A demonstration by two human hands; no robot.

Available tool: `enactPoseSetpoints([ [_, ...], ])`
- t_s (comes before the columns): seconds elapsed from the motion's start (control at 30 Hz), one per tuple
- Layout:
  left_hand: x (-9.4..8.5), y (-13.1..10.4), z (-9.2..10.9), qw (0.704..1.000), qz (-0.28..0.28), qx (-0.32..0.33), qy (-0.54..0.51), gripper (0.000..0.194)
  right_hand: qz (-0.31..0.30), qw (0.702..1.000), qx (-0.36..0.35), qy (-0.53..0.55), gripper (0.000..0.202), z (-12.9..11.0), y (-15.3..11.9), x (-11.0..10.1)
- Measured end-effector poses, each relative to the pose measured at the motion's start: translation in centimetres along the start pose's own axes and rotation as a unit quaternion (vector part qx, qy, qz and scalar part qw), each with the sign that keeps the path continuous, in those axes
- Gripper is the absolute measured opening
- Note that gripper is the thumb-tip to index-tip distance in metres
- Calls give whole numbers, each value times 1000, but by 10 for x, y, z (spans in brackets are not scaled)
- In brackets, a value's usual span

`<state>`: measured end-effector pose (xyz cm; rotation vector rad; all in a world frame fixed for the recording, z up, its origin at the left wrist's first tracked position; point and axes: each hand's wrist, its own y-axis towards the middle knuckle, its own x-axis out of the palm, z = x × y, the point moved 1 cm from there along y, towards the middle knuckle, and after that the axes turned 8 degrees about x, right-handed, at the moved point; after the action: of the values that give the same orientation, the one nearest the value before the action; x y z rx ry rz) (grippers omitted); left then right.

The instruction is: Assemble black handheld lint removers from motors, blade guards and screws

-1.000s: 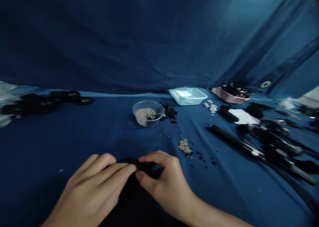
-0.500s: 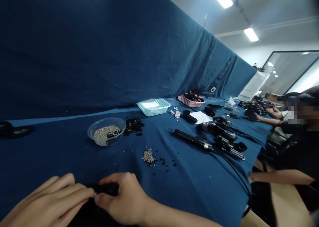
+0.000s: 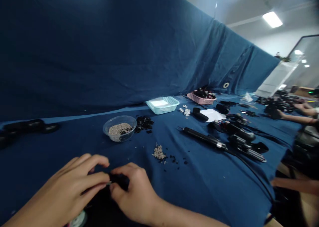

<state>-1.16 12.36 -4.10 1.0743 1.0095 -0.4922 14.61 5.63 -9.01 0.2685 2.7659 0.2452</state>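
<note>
Low in the view, my right hand (image 3: 137, 193) is closed around a small black part (image 3: 120, 180), its thumb and index finger on either side. My left hand (image 3: 77, 180) meets it from the left; some fingers are bent and raised, while the lower ones press together at a tiny shiny metal bit by the part's edge. What the left fingers grip there is too small to name. Under the left hand shows part of a round pale object (image 3: 79, 219). Beyond my hands stands a clear plastic bowl (image 3: 120, 139) of small screws, and a loose screw pile (image 3: 159, 152) lies to its right.
Small black pieces (image 3: 144, 124) lie beside the bowl. A corded electric screwdriver (image 3: 204, 138) rests at right, near black hair-clipper-like parts (image 3: 245, 144). Behind are a light-blue basket (image 3: 164, 110) and a pink basket (image 3: 200, 100). Black parts (image 3: 32, 125) lie far left. Other people's arms (image 3: 296, 119) reach in at right.
The view has swung left, so the table's things appear further right and more black parts show at left. My left fingers have lifted and spread somewhat; the right hand keeps its hold.
</note>
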Motion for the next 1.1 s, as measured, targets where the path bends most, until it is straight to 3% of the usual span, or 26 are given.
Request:
enactPoseSetpoints([
  [0.1, -9, 3, -5, 993, -97, -39, -51, 9, -18, 999, -16, 24, 33, -4, -2, -3],
  [0.17, -10, -1, -8, 981, -124, -97, -110, 16, -31, 999, -19, 40, 35, -5, -3, -5],
  [0.27, -6, -10, -8, 960, -132, -165, -181, 32, -51, 997, -20, 58, 33, -2, -5, -5],
  [0.43, 1, -17, 0, 920, -136, -241, -278, 31, -57, 997, -8, 57, 30, 5, -9, 0],
  [0.67, 7, -18, -2, 865, -141, -296, -380, 33, -42, 998, 44, 34, 25, 4, -8, 1],
  [1.1, 13, -19, -1, 875, -90, -286, -379, 29, -31, 997, 52, 42, 26, 2, -10, 2],
])
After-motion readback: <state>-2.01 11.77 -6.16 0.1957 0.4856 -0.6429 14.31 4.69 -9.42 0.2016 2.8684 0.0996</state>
